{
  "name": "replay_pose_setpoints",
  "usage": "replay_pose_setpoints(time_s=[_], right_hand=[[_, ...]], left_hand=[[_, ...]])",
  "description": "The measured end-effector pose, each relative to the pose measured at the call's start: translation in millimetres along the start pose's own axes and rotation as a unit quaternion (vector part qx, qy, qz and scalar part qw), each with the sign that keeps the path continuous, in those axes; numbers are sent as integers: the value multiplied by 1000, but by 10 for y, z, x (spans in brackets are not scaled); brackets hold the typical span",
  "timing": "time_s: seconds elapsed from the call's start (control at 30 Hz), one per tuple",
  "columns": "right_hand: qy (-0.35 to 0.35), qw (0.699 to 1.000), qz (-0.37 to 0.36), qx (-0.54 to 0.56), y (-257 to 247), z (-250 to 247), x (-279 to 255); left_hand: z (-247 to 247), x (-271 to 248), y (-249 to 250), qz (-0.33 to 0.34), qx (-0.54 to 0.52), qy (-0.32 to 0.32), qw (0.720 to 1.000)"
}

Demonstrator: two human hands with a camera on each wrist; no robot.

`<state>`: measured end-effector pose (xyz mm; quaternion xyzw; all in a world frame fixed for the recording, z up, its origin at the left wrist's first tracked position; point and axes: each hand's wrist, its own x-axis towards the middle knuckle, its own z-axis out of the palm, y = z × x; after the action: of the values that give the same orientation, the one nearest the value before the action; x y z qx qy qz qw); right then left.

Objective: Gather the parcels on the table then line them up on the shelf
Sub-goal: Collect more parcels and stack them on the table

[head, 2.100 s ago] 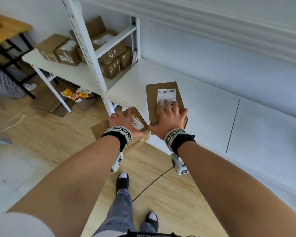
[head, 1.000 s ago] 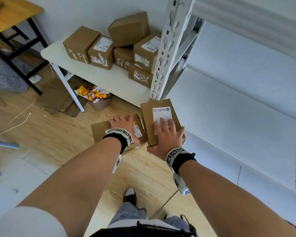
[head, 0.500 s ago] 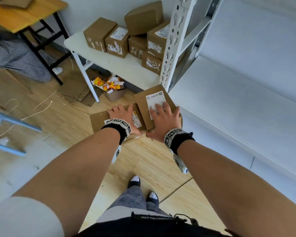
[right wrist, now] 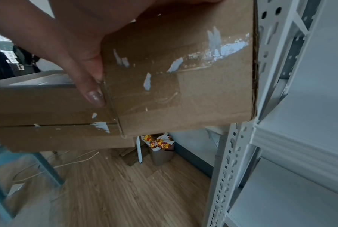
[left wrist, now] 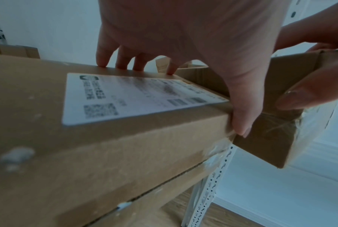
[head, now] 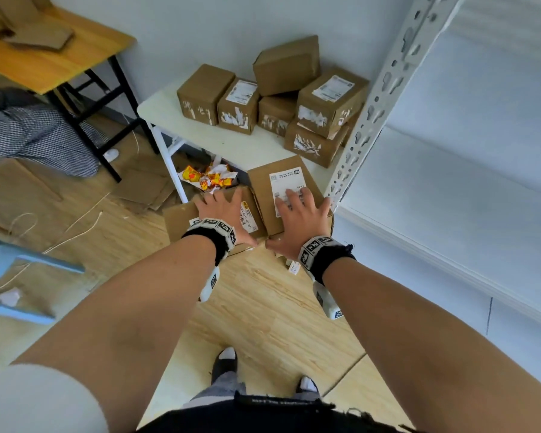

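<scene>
In the head view my left hand grips a flat brown parcel from above, with another cardboard layer showing under it. The left wrist view shows that hand with fingers over the far edge of the labelled parcel and the thumb down its near corner. My right hand holds a taller labelled parcel, fingers spread on top. Its thumb presses the taped side of that parcel. Both parcels hang above the floor, side by side, just left of the shelf upright. Several parcels sit on the white table.
The white shelf board stretches to the right of the upright. A bin of yellow wrappers stands under the white table. A wooden table, a blue chair and flattened cardboard lie to the left.
Both hands have carried their parcels leftward, from over the shelf board to beside the upright, close to the white table. The grips look the same.
</scene>
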<state>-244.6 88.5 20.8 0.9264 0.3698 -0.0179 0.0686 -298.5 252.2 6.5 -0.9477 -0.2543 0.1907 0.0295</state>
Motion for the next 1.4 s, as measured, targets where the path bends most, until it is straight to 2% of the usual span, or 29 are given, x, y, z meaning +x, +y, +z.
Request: replay_pose_setpoints(time_s=[0.2,0.47,0.8,1.03,1.4], right_hand=[[27,998,57,2,-300,-276,511],[46,992,121,7,-261,-615,1099],[104,978,182,22,519,-1072,2287],[109,962,246,34,1032,-1323,2918],[100,926,363,30,1474,-1374,3498]], left_hand=[[-326,497,-491,59,-1,44,997],[-932,1151,-604,120,33,85,989],[-2056,2274,-275,154,34,178,971],[-2688,3001,26,199,22,184,962],[-3287,3901,537,300,39,201,932]])
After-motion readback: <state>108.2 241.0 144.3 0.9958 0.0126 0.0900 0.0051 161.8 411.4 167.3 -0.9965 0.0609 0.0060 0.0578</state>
